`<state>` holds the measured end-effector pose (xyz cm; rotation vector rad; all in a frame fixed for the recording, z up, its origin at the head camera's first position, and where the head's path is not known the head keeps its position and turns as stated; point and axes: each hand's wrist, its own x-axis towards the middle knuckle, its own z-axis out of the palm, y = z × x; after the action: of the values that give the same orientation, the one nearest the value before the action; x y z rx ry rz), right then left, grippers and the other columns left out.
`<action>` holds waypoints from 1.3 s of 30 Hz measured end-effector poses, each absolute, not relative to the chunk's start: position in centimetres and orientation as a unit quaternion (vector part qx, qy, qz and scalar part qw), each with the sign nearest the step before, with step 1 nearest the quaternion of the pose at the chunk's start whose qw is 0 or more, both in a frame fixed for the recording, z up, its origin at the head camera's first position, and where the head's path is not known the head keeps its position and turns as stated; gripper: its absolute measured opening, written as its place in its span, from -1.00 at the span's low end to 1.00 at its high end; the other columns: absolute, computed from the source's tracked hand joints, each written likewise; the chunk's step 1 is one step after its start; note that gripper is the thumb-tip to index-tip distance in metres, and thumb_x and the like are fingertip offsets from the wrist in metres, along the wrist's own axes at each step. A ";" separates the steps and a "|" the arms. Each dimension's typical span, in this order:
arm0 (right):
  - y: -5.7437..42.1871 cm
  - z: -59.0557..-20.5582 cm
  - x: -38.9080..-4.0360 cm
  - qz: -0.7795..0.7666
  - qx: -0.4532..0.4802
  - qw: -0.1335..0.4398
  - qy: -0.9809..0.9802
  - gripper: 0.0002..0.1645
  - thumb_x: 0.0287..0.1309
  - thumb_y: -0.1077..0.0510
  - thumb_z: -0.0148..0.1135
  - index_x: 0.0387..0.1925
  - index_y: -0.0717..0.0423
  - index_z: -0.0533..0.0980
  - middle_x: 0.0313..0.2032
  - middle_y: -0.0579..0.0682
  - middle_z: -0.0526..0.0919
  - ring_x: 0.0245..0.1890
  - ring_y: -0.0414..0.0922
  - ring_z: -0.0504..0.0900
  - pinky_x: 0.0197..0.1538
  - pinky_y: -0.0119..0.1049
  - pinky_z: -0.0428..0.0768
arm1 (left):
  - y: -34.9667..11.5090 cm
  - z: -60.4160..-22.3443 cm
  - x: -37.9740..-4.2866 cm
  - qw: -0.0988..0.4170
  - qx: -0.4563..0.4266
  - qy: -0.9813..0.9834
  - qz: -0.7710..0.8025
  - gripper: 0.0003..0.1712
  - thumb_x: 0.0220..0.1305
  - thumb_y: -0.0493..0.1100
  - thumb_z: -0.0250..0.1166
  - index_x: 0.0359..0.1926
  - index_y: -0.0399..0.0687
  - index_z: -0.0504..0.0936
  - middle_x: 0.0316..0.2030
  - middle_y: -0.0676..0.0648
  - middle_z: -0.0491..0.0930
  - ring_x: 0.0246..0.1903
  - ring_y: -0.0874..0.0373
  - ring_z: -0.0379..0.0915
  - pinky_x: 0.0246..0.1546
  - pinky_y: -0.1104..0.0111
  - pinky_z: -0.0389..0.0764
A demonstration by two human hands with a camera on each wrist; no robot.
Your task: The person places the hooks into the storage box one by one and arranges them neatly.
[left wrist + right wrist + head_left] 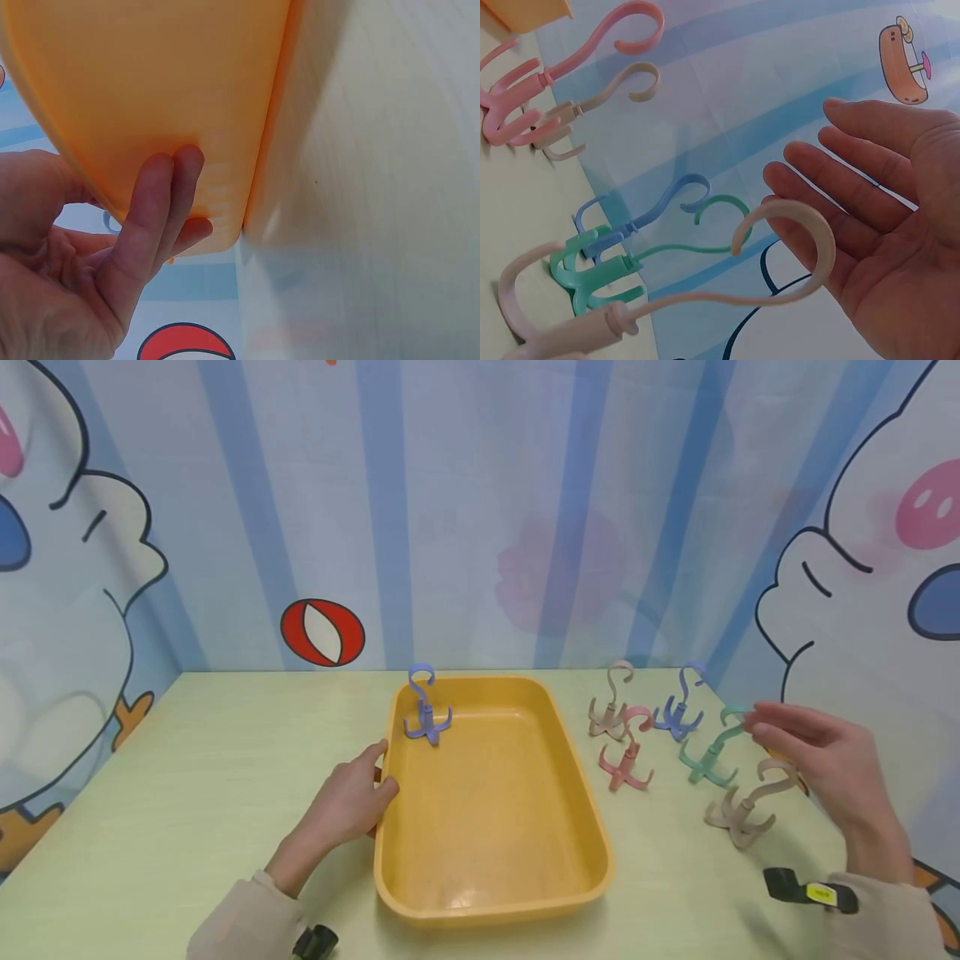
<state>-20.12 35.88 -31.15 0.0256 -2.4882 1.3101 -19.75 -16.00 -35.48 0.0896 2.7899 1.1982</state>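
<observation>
On the table lies a yellow tray [487, 910], its left wall gripped by my left hand [352, 797]. The thumb hooks over the rim while the fingers [150, 202] press the outer wall. Inside the tray's far left corner stands a blue multi-prong hook [427, 722]. My right hand [832, 756], fingers extended and holding nothing, hovers at the right beside a green hook [708, 764] and a beige hook [742, 817]. In the right wrist view the beige hook's curved top [825, 240] overlaps the fingers; whether they touch, I cannot tell.
Right of the tray stand a pink hook [626, 768], a second beige hook [609, 718] and another blue hook [678, 718]. A striped cartoon curtain [465, 527] rises behind the pale table [262, 760].
</observation>
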 end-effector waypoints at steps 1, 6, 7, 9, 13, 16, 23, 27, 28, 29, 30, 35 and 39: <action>36.0 -31.2 -20.1 0.459 0.005 0.162 -0.874 -0.37 0.14 -0.04 0.28 0.23 0.07 0.44 -0.14 -0.42 0.66 -0.15 -0.52 0.58 -0.19 -0.71 0.46 | -16.0 -35.5 -19.7 0.052 0.030 0.917 0.394 -0.27 0.26 -0.20 -0.01 0.44 -0.22 0.04 0.03 -0.31 0.52 -0.70 0.17 0.54 -0.68 0.35 0.59; 36.6 -31.7 -19.9 0.459 -0.010 0.155 -0.875 -0.36 0.14 -0.07 0.28 0.23 0.05 0.44 -0.12 -0.39 0.66 -0.15 -0.52 0.57 -0.19 -0.73 0.42 | -15.9 -35.4 -19.7 0.053 0.028 0.917 0.394 -0.26 0.26 -0.20 -0.01 0.44 -0.22 0.03 0.05 -0.31 0.51 -0.70 0.17 0.54 -0.68 0.35 0.59; 36.7 -31.8 -19.9 0.456 -0.012 0.156 -0.876 -0.36 0.14 -0.08 0.28 0.23 0.04 0.44 -0.12 -0.38 0.66 -0.15 -0.52 0.57 -0.19 -0.73 0.42 | -15.9 -35.4 -19.7 0.053 0.028 0.917 0.395 -0.26 0.27 -0.20 -0.01 0.45 -0.22 0.03 0.05 -0.31 0.51 -0.70 0.17 0.54 -0.68 0.35 0.59; 36.8 -32.0 -19.8 0.449 -0.016 0.158 -0.879 -0.37 0.14 -0.10 0.26 0.22 0.02 0.46 -0.12 -0.36 0.67 -0.17 -0.52 0.58 -0.21 -0.72 0.43 | -15.9 -35.4 -19.7 0.053 0.029 0.916 0.396 -0.27 0.27 -0.20 -0.01 0.45 -0.22 0.03 0.05 -0.31 0.51 -0.69 0.17 0.55 -0.68 0.35 0.59; 37.1 -32.3 -19.8 0.435 -0.022 0.146 -0.888 -0.36 0.15 -0.16 0.22 0.22 -0.01 0.45 -0.10 -0.33 0.66 -0.18 -0.51 0.59 -0.23 -0.71 0.42 | -16.0 -35.4 -19.6 0.053 0.030 0.914 0.401 -0.27 0.28 -0.20 -0.01 0.45 -0.21 0.03 0.05 -0.32 0.51 -0.69 0.16 0.55 -0.68 0.34 0.60; 37.5 -32.4 -19.7 0.426 -0.026 0.127 -0.896 -0.34 0.15 -0.21 0.20 0.24 -0.05 0.44 -0.06 -0.33 0.65 -0.16 -0.54 0.55 -0.23 -0.69 0.42 | -16.0 -35.4 -19.6 0.055 0.028 0.913 0.404 -0.27 0.28 -0.20 -0.01 0.45 -0.19 0.03 0.06 -0.32 0.50 -0.69 0.15 0.55 -0.67 0.33 0.60; 38.4 -33.1 -19.7 0.412 -0.022 0.087 -0.907 -0.27 0.15 -0.25 0.17 0.30 -0.06 0.37 -0.02 -0.34 0.63 -0.13 -0.59 0.51 -0.22 -0.57 0.47 | -15.9 -35.4 -19.7 0.060 0.019 0.915 0.399 -0.26 0.28 -0.18 -0.01 0.45 -0.19 0.02 0.10 -0.33 0.46 -0.68 0.17 0.54 -0.65 0.34 0.60; 38.7 -33.3 -19.8 0.417 -0.022 0.064 -0.906 -0.26 0.16 -0.26 0.16 0.30 -0.05 0.36 -0.03 -0.33 0.64 -0.13 -0.58 0.51 -0.22 -0.51 0.49 | -15.9 -35.4 -19.7 0.059 0.020 0.916 0.396 -0.26 0.28 -0.19 -0.01 0.45 -0.20 0.02 0.10 -0.33 0.47 -0.68 0.17 0.54 -0.65 0.34 0.60; 38.7 -33.4 -19.8 0.418 -0.020 0.062 -0.906 -0.27 0.16 -0.25 0.17 0.30 -0.05 0.37 -0.03 -0.33 0.64 -0.13 -0.57 0.52 -0.22 -0.52 0.49 | -15.9 -35.4 -19.7 0.059 0.020 0.916 0.396 -0.26 0.28 -0.19 -0.01 0.45 -0.20 0.01 0.09 -0.33 0.47 -0.68 0.17 0.54 -0.65 0.34 0.60; 38.8 -33.4 -19.8 0.418 -0.018 0.058 -0.906 -0.27 0.16 -0.24 0.17 0.30 -0.04 0.37 -0.03 -0.32 0.64 -0.13 -0.57 0.52 -0.18 -0.45 0.51 | -15.9 -35.4 -19.7 0.059 0.021 0.916 0.395 -0.26 0.29 -0.19 -0.01 0.45 -0.20 0.01 0.09 -0.32 0.47 -0.68 0.17 0.54 -0.65 0.34 0.60; 38.9 -33.5 -19.8 0.418 -0.017 0.055 -0.907 -0.27 0.17 -0.24 0.16 0.30 -0.03 0.37 -0.03 -0.31 0.65 -0.12 -0.56 0.52 -0.12 -0.35 0.52 | -15.9 -35.4 -19.7 0.058 0.021 0.916 0.396 -0.26 0.29 -0.19 -0.01 0.45 -0.20 0.01 0.09 -0.32 0.48 -0.68 0.17 0.54 -0.65 0.34 0.60; 39.2 -33.8 -19.8 0.419 -0.010 0.036 -0.907 -0.32 0.19 -0.24 0.15 0.26 -0.01 0.41 -0.02 -0.33 0.60 -0.07 -0.57 0.38 0.03 0.23 0.37 | -15.9 -35.5 -19.8 0.058 0.023 0.917 0.394 -0.26 0.29 -0.19 -0.01 0.46 -0.20 0.01 0.08 -0.32 0.48 -0.68 0.17 0.55 -0.65 0.34 0.60; 39.4 -34.1 -19.8 0.415 -0.002 0.026 -0.909 -0.37 0.22 -0.23 0.13 0.21 0.01 0.46 0.02 -0.36 0.56 -0.02 -0.55 0.28 0.06 0.31 0.33 | -15.9 -35.5 -19.8 0.060 0.022 0.918 0.392 -0.26 0.29 -0.19 -0.01 0.46 -0.20 0.01 0.08 -0.31 0.48 -0.68 0.17 0.55 -0.65 0.33 0.60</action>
<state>-19.83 39.41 -34.11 -0.0058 -2.8108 1.2828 -19.80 -15.89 -35.48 0.0677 2.7781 1.1882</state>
